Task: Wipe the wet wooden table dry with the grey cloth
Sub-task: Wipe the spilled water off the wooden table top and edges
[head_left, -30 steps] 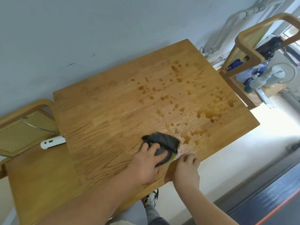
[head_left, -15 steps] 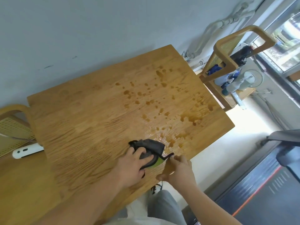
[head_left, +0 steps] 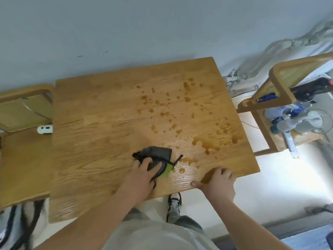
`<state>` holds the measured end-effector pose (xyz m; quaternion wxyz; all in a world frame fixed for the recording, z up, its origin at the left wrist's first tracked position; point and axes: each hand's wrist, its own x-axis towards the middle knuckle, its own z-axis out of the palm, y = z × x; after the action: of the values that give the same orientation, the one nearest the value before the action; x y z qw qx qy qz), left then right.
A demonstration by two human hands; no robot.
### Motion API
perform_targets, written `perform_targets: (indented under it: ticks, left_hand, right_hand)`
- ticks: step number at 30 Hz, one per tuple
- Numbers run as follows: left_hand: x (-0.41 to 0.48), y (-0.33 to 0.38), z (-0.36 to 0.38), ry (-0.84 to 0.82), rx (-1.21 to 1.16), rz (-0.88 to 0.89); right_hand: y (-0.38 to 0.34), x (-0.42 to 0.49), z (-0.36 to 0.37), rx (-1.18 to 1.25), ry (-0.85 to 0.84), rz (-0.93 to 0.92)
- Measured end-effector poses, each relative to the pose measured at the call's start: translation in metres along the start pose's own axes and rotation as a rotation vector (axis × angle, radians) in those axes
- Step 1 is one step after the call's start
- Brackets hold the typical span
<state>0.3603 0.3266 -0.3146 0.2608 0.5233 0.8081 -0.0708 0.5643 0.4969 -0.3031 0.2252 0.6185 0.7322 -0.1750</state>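
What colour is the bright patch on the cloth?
Lime green patch on the grey cloth; head view.

Grey wall [head_left: 126,24], flanking cane-backed chairs [head_left: 292,76]
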Motion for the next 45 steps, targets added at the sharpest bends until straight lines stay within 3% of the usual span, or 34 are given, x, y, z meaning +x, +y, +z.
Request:
perform_targets:
  ticks: [3,5,8,10,12,15,17,19,22,24,26,28,30,31,33,36,38,40,43,45]
  left_hand:
    - [0.003,0.016,-0.005,0.095,-0.039,-0.352]
    - [0.005,0.050,-0.006,0.072,-0.075,-0.441]
    - [0.008,0.090,0.004,-0.015,0.073,-0.051]
    - [0.017,0.082,0.005,-0.040,0.056,0.086]
    - [0.023,0.064,0.007,0.025,0.012,-0.025]
    - [0.020,0.056,0.008,0.165,-0.067,-0.379]
    - [0.018,0.072,0.007,0.166,-0.150,-0.503]
    - [0.014,0.099,0.007,0.113,-0.148,-0.423]
    - [0.012,0.122,0.010,0.015,0.013,0.016]
    - [0.023,0.105,0.008,-0.022,0.056,0.134]
    - [0.031,0.077,0.005,0.006,0.027,0.009]
    - [0.033,0.057,0.005,0.099,-0.105,-0.276]
    - [0.036,0.065,0.008,0.173,-0.128,-0.501]
    - [0.037,0.080,0.008,0.166,-0.105,-0.525]
    - [0.036,0.119,0.013,0.151,-0.102,-0.380]
    - [0.032,0.147,0.021,0.107,-0.106,0.155]
    - [0.046,0.128,0.013,0.077,-0.050,0.276]
    - [0.059,0.100,0.005,0.071,0.003,0.136]
    - [0.066,0.071,-0.003,0.143,-0.143,-0.294]
    - [0.064,0.084,-0.012,0.146,-0.189,-0.434]
  right_hand:
    - [0.005,0.000,0.006,-0.036,0.022,-0.041]
    - [0.009,0.000,0.004,-0.037,0.000,-0.061]
    - [0.018,0.007,-0.007,0.009,-0.041,-0.077]
    - [0.029,0.017,-0.017,0.008,-0.039,-0.113]
    - [0.042,0.028,-0.026,0.011,-0.002,-0.115]
    - [0.052,0.039,-0.028,-0.013,0.022,-0.083]
    - [0.051,0.043,-0.026,-0.041,0.000,-0.064]
    - [0.044,0.046,-0.029,-0.098,-0.013,-0.051]
    - [0.032,0.051,-0.038,-0.183,-0.062,-0.025]
    - [0.027,0.056,-0.037,-0.164,-0.089,0.011]
    - [0.026,0.058,-0.034,-0.141,-0.081,0.031]
    - [0.028,0.058,-0.034,-0.124,-0.083,0.035]
    - [0.030,0.055,-0.035,-0.105,-0.088,0.036]
    - [0.030,0.053,-0.036,-0.090,-0.079,0.042]
    - [0.031,0.053,-0.035,-0.072,-0.050,0.049]
    - [0.033,0.053,-0.034,-0.083,-0.027,0.025]
    - [0.035,0.054,-0.034,-0.097,-0.021,0.007]
    - [0.035,0.054,-0.035,-0.085,-0.031,0.007]
    - [0.033,0.055,-0.034,-0.075,-0.051,0.023]
    - [0.031,0.055,-0.033,-0.062,-0.055,0.037]
